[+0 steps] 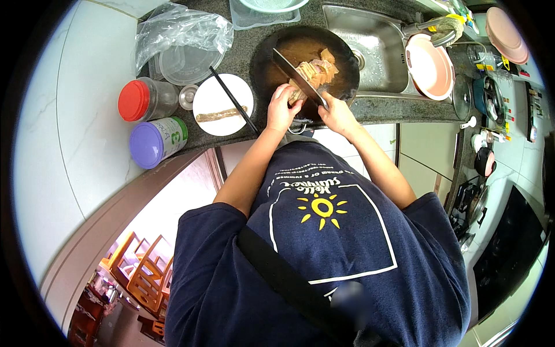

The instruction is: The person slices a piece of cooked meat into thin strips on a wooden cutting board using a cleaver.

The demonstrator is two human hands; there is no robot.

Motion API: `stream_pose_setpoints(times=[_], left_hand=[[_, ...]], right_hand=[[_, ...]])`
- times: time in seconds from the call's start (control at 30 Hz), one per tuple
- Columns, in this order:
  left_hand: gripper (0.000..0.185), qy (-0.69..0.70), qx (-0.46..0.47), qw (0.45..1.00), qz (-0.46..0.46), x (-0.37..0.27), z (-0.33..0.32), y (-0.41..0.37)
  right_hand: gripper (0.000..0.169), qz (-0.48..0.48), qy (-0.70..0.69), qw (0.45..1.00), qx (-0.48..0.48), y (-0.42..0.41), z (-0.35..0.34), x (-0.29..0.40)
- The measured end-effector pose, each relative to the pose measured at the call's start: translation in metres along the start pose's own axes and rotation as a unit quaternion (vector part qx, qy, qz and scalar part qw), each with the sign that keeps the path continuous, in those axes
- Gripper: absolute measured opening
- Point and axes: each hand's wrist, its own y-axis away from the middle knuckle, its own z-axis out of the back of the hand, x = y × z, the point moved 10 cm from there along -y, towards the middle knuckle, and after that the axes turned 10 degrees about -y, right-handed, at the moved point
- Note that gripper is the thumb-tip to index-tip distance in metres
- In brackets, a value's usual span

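My right hand (337,113) grips a cleaver (299,80) by its handle, the blade slanting up and left over a round dark wooden chopping board (282,43). Under the fingers of my left hand (282,108) is the near end of a pale brown piece of food, perhaps meat, held beside the blade. Thin slices (318,71) of it lie heaped on the board beyond the blade. Left of the board, a white plate (223,91) holds a brown stick-shaped piece of food (220,114), with black chopsticks (234,100) laid across the plate's right side.
Right of the board is a steel sink (373,41) with a pink basin (431,67) at its edge. A red-lidded jar (134,100), a purple-lidded tin (147,145), clear plastic containers (190,65) and a plastic bag (186,28) stand left. A green colander (275,5) sits behind the board.
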Motion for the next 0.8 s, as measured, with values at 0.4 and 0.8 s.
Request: stream_pose_setpoints(times=[0.4, 0.8], left_hand=[[0.038, -0.012, 0.000, 1.000, 0.008, 0.003, -0.001, 0.001], [0.041, -0.007, -0.002, 1.000, 0.016, 0.006, -0.006, -0.002]], right_hand=[[0.020, -0.080, 0.049, 0.996, -0.002, 0.039, 0.001, -0.017], [0.021, -0.069, 0.051, 0.996, -0.013, -0.025, -0.023, -0.011]])
